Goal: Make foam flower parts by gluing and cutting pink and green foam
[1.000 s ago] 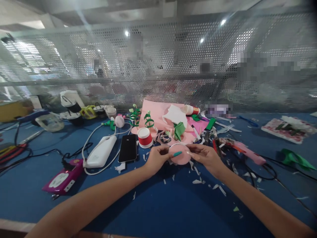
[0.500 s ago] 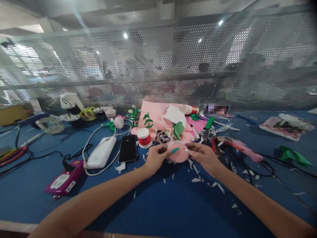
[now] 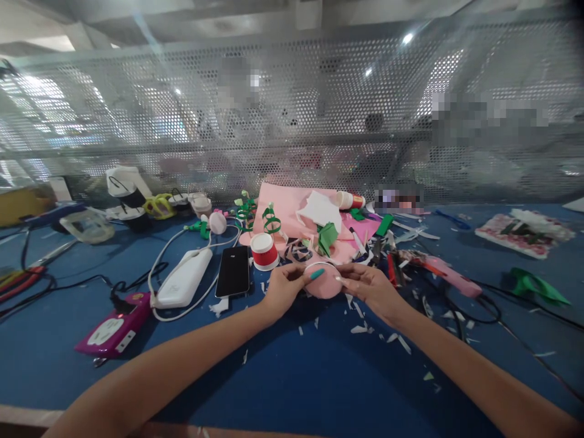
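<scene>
Between both hands, just above the blue tabletop, is a round pink disc (image 3: 325,287) with a thin white rim along its far edge. My left hand (image 3: 283,288) pinches its left side, the thumb with a teal nail lying on the pink face. On the right side, my right hand (image 3: 368,288) grips it between thumb and fingertips. Behind the disc lie curled paper strips (image 3: 298,250) and a crumpled green piece (image 3: 327,237). A red and white paper cup (image 3: 264,252) stands left of them, beside a black phone (image 3: 233,271).
A pink glue gun (image 3: 449,275) with a black cord lies to the right. On the left are a white power bank (image 3: 185,280) and a purple extension box (image 3: 116,328). White paper scraps (image 3: 359,329) litter the table. A perforated metal screen (image 3: 292,121) runs along the back.
The view has shifted slightly, so everything appears a little further left. Both hands keep their grip on the pink disc, with hardly any other movement.
</scene>
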The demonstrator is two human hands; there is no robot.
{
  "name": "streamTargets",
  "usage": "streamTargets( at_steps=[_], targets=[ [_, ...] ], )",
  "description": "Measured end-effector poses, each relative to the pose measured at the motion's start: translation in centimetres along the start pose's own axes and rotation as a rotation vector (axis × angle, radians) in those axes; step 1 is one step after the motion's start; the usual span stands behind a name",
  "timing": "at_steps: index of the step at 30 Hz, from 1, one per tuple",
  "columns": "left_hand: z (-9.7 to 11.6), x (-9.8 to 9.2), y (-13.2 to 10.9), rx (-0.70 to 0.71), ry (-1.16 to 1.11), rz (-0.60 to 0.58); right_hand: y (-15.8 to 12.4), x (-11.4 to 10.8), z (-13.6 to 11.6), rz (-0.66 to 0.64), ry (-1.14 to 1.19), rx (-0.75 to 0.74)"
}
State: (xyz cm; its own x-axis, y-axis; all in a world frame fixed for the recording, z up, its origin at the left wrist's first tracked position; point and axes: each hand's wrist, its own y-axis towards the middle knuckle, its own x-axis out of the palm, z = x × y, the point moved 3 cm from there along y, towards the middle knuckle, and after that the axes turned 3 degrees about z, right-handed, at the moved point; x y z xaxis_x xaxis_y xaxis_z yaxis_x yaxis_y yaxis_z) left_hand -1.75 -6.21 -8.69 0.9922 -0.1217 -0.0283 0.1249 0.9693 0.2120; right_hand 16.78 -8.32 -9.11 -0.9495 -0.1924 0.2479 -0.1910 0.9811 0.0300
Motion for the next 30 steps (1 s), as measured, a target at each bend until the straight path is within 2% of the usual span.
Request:
streamTargets(
  at_steps=[5, 9, 20, 30],
  targets=[
    [-0.21, 0.25, 0.05, -0.037, -0.056, -0.041, -0.03, 0.16, -0.42, 0.035, 0.104, 0.04],
    [-0.7, 0.37, -0.04, -0.079, 0.0, -0.096, -0.04, 0.22, -0.41, 0.034, 0.157, 0.071],
    [-0.68, 0.2, 0.08, -0.044, 0.036, -0.084, 0.1, 0.09, 0.04, 0.055, 0.166, 0.097],
    [-0.71, 0.36, 0.15, -0.044, 0.014, -0.12, 0.14, -0.08, 0.22, 0.093, 0.135, 0.148]
  ],
)
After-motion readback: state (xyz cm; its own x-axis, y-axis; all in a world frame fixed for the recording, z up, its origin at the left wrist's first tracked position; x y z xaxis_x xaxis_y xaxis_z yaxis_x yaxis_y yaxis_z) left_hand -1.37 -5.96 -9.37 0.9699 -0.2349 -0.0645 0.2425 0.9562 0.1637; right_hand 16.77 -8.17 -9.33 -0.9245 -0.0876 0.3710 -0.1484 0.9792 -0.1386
